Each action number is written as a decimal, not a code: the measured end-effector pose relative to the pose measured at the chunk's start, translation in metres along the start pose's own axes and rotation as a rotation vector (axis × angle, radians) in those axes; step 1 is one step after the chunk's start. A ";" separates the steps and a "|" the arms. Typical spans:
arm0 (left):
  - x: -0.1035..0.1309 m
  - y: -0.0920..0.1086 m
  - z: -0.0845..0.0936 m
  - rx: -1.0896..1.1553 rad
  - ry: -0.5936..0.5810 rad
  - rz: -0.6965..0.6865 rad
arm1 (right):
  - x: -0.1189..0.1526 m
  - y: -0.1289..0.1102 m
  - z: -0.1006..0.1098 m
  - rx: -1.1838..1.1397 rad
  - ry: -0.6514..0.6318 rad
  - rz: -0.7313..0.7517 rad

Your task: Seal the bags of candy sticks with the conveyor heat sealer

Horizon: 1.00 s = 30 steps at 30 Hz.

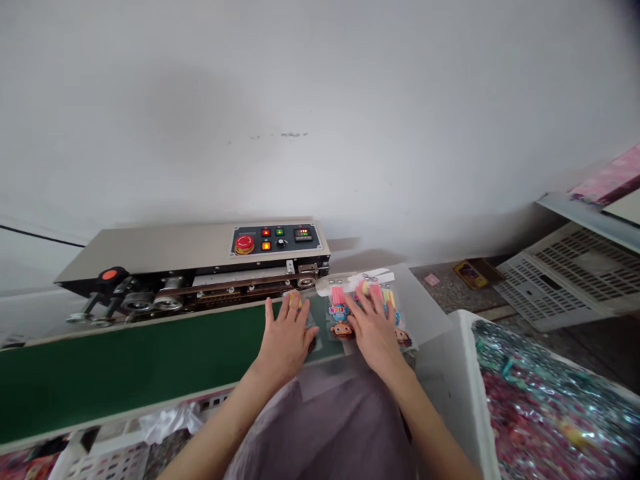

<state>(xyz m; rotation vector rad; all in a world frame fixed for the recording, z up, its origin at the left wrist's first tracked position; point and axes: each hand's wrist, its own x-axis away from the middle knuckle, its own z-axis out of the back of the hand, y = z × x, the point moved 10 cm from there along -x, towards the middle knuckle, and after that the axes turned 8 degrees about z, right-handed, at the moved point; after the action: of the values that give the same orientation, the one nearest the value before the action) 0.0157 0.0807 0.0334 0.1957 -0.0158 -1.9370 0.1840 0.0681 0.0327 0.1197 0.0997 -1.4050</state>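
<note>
My left hand [287,337] lies flat, fingers spread, over a small clear packet at the right end of the green conveyor belt [165,360]. Most of that packet is hidden under the palm. My right hand [374,328] rests with fingers apart on clear printed packets that have pink and yellow sticks inside. One packet [341,323] with a cartoon face shows between my hands; another cartoon face peeks out right of my right hand. Beyond the belt stands a band sealing machine [200,250] with a lit control panel and a red stop button.
A white foam box [470,373] full of shiny wrapped packets stands at the lower right. A white plastic crate [565,273] lies tilted behind it. Below the belt is a white basket [107,463]. A plain wall rises behind the machine.
</note>
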 end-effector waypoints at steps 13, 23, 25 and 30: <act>-0.013 0.052 -0.030 0.087 0.023 -0.154 | 0.011 0.018 -0.012 0.111 0.002 -0.171; 0.001 -0.005 0.004 0.003 0.002 0.021 | -0.010 -0.019 0.008 0.016 -0.023 -0.130; -0.006 0.016 0.006 0.051 -0.035 -0.080 | -0.003 0.001 0.009 0.059 -0.048 -0.182; -0.025 0.084 -0.011 0.138 -0.140 -0.415 | 0.019 0.046 0.002 0.146 -0.053 -0.291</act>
<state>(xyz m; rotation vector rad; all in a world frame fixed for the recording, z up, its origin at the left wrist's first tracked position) 0.1042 0.0739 0.0345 0.1630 -0.2173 -2.3626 0.2326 0.0572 0.0330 0.1944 -0.0314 -1.7052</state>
